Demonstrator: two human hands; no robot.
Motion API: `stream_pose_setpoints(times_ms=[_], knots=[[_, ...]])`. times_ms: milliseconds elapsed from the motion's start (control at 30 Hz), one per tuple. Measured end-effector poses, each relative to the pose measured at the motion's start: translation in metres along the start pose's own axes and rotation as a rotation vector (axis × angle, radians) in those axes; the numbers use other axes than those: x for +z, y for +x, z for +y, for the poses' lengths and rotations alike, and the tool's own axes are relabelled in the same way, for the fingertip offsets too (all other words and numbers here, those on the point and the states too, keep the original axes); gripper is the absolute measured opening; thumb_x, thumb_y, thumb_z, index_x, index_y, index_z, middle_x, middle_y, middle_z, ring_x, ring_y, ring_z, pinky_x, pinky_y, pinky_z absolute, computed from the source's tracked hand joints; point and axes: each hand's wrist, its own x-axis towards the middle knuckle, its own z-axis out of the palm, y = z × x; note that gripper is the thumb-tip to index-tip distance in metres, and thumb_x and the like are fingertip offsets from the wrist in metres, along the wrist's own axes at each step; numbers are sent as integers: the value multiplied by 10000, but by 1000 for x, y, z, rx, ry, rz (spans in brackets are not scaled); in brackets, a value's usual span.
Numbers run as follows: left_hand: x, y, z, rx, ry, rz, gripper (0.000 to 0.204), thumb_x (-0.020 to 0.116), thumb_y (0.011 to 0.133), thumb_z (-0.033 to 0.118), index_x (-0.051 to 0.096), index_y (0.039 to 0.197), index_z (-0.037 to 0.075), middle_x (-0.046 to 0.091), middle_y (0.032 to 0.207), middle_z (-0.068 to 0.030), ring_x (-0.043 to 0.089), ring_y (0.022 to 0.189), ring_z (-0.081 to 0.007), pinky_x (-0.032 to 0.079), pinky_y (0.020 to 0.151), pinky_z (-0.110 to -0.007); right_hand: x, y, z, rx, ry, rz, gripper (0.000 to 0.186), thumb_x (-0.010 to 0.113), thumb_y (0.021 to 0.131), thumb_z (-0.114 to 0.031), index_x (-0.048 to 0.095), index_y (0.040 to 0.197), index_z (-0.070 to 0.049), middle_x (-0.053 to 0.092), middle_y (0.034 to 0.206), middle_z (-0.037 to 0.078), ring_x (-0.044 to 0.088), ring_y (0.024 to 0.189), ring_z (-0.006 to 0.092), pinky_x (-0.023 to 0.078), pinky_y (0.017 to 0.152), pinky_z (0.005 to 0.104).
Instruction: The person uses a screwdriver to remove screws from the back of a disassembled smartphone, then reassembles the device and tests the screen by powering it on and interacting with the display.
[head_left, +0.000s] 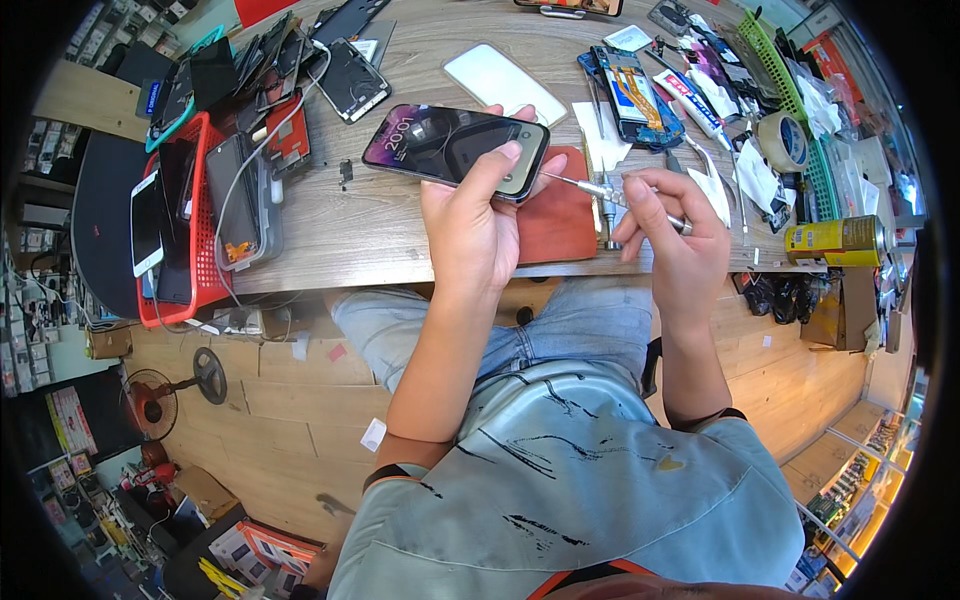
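Observation:
My left hand (478, 205) is wrapped round a smartphone (450, 145) with its screen lit, the thumb lying on the glass near the bottom end. In my right hand (670, 225) is a thin silver screwdriver (605, 192), gripped by its handle. Its tip points left, close to the phone's bottom edge; whether it touches cannot be made out. Beneath the phone lies a reddish-brown mat (558, 225). A clear phone case (495, 78) rests on the table just beyond the phone. Under my right hand, part of another metal tool (611, 225) shows on the mat's right edge.
An opened phone (632, 95), a glue tube (692, 103), a tape roll (783, 140) and a yellow can (835, 242) lie to the right. At left are a red basket (203, 225) of phone parts, a cable and a removed screen (352, 82). A fan (152, 403) stands below left.

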Motion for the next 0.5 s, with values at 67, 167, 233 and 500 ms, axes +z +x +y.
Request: stream_pose_setpoints(times_ms=[67,167,233,500], knots=[[1,0,0,8,2,0,397,617,928,-78,486,1300,-122,556,1401,-218,591,1330,-419,680,913,-534,6,-2,0,-101,-26,33,303,775,962,-105,661,1212,21,762,857,87,715,705,112,533,646,209],[3,-1,-1,2,0,0,395,617,928,-79,486,1298,-122,556,1400,-217,592,1327,-416,681,913,-531,16,-2,0,-171,120,115,302,782,954,-96,666,1201,34,766,868,104,714,708,115,544,649,219],[2,-1,0,-6,10,2,398,616,930,-76,488,1303,-121,557,1400,-215,595,1325,-413,680,916,-529,11,-2,1,-145,105,62,309,784,950,-85,661,1204,40,769,907,113,723,737,124,559,667,231],[3,-1,0,2,16,4,400,612,932,-73,500,1313,-122,568,1381,-210,601,1321,-402,676,925,-525,5,-1,2,-77,13,25,311,784,947,-72,651,1204,45,767,992,120,721,771,127,569,678,238]])
